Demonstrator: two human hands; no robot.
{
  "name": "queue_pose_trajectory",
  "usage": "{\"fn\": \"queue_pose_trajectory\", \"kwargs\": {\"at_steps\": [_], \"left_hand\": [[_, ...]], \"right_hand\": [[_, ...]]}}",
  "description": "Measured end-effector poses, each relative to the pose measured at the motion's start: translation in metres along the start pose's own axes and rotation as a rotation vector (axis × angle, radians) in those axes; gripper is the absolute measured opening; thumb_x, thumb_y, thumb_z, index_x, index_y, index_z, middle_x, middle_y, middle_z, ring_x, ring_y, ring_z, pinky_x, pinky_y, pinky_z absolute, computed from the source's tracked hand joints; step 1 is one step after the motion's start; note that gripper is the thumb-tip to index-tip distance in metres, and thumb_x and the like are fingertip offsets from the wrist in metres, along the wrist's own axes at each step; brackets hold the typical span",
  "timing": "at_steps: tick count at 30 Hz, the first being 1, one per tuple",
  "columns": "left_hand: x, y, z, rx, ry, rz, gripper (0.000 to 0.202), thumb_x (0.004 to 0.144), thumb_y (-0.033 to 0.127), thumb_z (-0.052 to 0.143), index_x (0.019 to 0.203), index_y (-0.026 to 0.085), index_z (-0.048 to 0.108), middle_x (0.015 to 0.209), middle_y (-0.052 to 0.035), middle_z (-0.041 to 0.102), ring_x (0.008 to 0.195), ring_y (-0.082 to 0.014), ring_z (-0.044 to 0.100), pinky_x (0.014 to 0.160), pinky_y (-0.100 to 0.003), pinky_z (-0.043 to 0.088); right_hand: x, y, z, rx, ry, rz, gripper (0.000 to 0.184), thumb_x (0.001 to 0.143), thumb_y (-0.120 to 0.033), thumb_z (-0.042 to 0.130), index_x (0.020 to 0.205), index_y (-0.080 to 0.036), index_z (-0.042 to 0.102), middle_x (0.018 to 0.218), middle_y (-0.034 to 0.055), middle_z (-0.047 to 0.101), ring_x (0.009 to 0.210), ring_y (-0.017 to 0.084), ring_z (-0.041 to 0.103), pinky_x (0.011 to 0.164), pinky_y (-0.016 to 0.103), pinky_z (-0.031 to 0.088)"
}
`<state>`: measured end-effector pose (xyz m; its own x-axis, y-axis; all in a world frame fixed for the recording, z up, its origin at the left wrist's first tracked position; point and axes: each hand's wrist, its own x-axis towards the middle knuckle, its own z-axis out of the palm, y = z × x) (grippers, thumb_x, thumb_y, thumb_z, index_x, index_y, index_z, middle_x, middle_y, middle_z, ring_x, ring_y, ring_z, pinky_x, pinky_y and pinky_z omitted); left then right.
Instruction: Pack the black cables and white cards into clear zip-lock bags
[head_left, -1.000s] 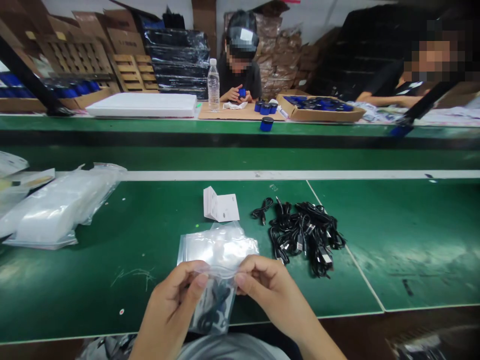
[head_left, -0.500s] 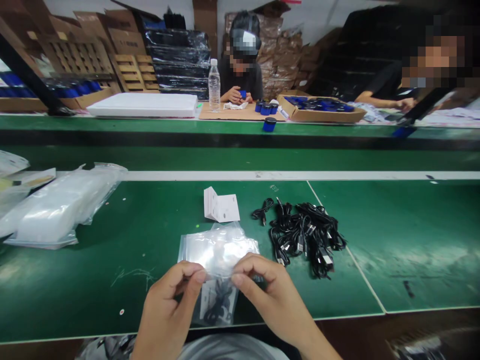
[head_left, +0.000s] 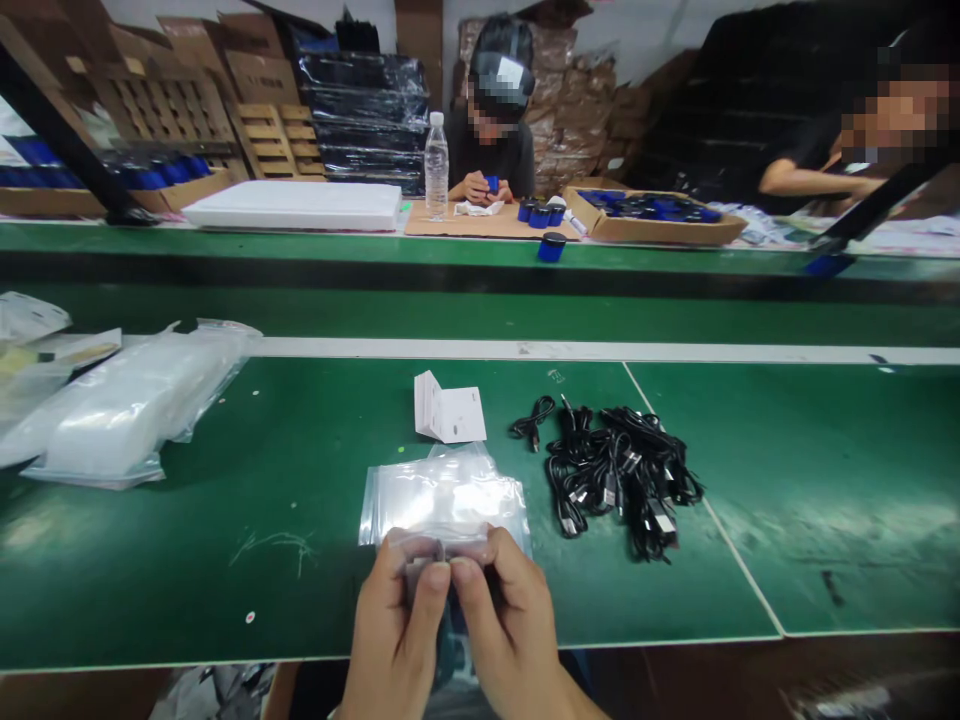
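Close to the table's front edge, my left hand (head_left: 397,615) and my right hand (head_left: 510,620) are side by side, thumbs nearly touching. Both are closed on the top of a clear plastic bag (head_left: 444,535). Most of this bag is hidden by my fingers, and its lower part hangs between my palms. Just beyond lie several flat clear bags (head_left: 450,495), overlapping. Behind them stands a folded stack of white leaflets (head_left: 459,412). To the right is a heap of black USB cables (head_left: 619,475), with one coiled cable (head_left: 534,422) lying apart.
A large pack of clear bags (head_left: 127,405) lies at the left. Across the green table (head_left: 225,560), a person (head_left: 491,150) holds a blue-and-black jar. A water bottle (head_left: 436,168), white foam slab (head_left: 292,206) and carton of blue jars (head_left: 652,225) stand on the far ledge.
My hands have come together from apart, drawing the bag's top closer to me. The bag's contents, a black cable and white paper, are now mostly covered. The view has shifted slightly.
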<state>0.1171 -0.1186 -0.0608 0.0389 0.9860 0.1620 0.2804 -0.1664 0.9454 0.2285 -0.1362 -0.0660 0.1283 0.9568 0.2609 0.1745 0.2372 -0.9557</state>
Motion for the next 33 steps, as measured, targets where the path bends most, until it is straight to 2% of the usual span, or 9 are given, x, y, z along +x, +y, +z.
{"fn": "queue_pose_trajectory", "kwargs": {"at_steps": [2, 4, 8, 12, 15, 20, 25, 29, 33], "left_hand": [[0.001, 0.001, 0.000, 0.004, -0.014, 0.042, 0.016, 0.083, 0.036, 0.055, 0.081, 0.021, 0.060, 0.067, 0.0031, 0.068, 0.058, -0.0107, 0.064, 0.055, -0.015, 0.051], [0.001, 0.003, 0.001, -0.009, -0.010, 0.016, 0.015, 0.081, 0.035, 0.057, 0.078, 0.021, 0.061, 0.065, 0.0035, 0.068, 0.056, -0.0107, 0.063, 0.053, -0.015, 0.050], [-0.002, 0.010, 0.005, -0.064, 0.063, -0.165, 0.023, 0.079, 0.041, 0.058, 0.069, 0.021, 0.061, 0.057, 0.0048, 0.060, 0.052, -0.0105, 0.056, 0.049, -0.017, 0.045], [-0.001, 0.010, 0.001, -0.052, -0.032, -0.144, 0.024, 0.080, 0.040, 0.057, 0.066, 0.021, 0.062, 0.056, 0.0043, 0.056, 0.052, -0.0107, 0.050, 0.050, -0.019, 0.041], [0.004, 0.009, -0.008, -0.071, -0.124, -0.156, 0.021, 0.081, 0.038, 0.056, 0.070, 0.021, 0.061, 0.059, 0.0047, 0.055, 0.052, -0.0097, 0.048, 0.050, -0.018, 0.040], [0.010, 0.015, -0.016, -0.106, -0.041, -0.216, 0.017, 0.080, 0.036, 0.058, 0.069, 0.022, 0.060, 0.068, 0.0040, 0.055, 0.056, -0.0090, 0.046, 0.048, -0.017, 0.038], [0.011, 0.024, -0.016, -0.089, -0.069, -0.178, 0.017, 0.079, 0.031, 0.058, 0.066, 0.021, 0.062, 0.065, 0.0030, 0.055, 0.057, -0.0099, 0.048, 0.049, -0.016, 0.040], [0.012, 0.025, -0.017, -0.054, -0.056, -0.137, 0.016, 0.077, 0.030, 0.061, 0.064, 0.020, 0.061, 0.062, 0.0031, 0.054, 0.051, -0.0091, 0.046, 0.048, -0.017, 0.040], [0.012, 0.025, -0.018, -0.050, -0.121, -0.157, 0.017, 0.077, 0.032, 0.061, 0.065, 0.021, 0.064, 0.063, 0.0018, 0.058, 0.053, -0.0103, 0.050, 0.046, -0.017, 0.040]], "right_hand": [[0.000, 0.001, 0.001, 0.019, 0.037, -0.021, 0.017, 0.089, -0.021, 0.046, 0.072, -0.021, 0.044, 0.060, -0.0053, 0.046, 0.052, 0.009, 0.043, 0.050, 0.019, 0.035], [0.000, 0.002, 0.004, 0.070, 0.053, -0.008, 0.021, 0.090, -0.025, 0.044, 0.070, -0.020, 0.043, 0.060, -0.0050, 0.044, 0.052, 0.010, 0.041, 0.050, 0.020, 0.035], [0.004, 0.001, 0.006, 0.320, -0.017, 0.193, 0.027, 0.091, -0.037, 0.043, 0.069, -0.020, 0.043, 0.061, -0.0047, 0.040, 0.055, 0.010, 0.037, 0.051, 0.020, 0.035], [0.013, -0.005, -0.006, 0.402, -0.083, 0.326, 0.027, 0.086, -0.039, 0.053, 0.069, -0.019, 0.047, 0.062, -0.0042, 0.039, 0.057, 0.011, 0.036, 0.053, 0.021, 0.033], [0.017, -0.008, -0.017, 0.289, -0.101, 0.289, 0.023, 0.085, -0.032, 0.055, 0.068, -0.018, 0.052, 0.063, -0.0030, 0.043, 0.058, 0.011, 0.039, 0.053, 0.022, 0.033], [0.020, -0.012, -0.026, 0.133, -0.072, 0.187, 0.019, 0.085, -0.024, 0.054, 0.067, -0.018, 0.055, 0.064, -0.0014, 0.049, 0.060, 0.013, 0.045, 0.057, 0.024, 0.037], [0.019, -0.016, -0.028, 0.034, -0.108, 0.067, 0.017, 0.084, -0.018, 0.054, 0.067, -0.018, 0.058, 0.064, -0.0004, 0.054, 0.062, 0.013, 0.050, 0.059, 0.024, 0.039], [0.019, -0.018, -0.029, 0.006, -0.135, 0.083, 0.016, 0.084, -0.018, 0.055, 0.069, -0.018, 0.059, 0.065, -0.0002, 0.055, 0.062, 0.013, 0.051, 0.059, 0.024, 0.040], [0.020, -0.020, -0.029, -0.006, -0.164, 0.105, 0.015, 0.083, -0.017, 0.056, 0.068, -0.017, 0.061, 0.064, 0.0002, 0.057, 0.061, 0.013, 0.053, 0.059, 0.024, 0.041]]}}
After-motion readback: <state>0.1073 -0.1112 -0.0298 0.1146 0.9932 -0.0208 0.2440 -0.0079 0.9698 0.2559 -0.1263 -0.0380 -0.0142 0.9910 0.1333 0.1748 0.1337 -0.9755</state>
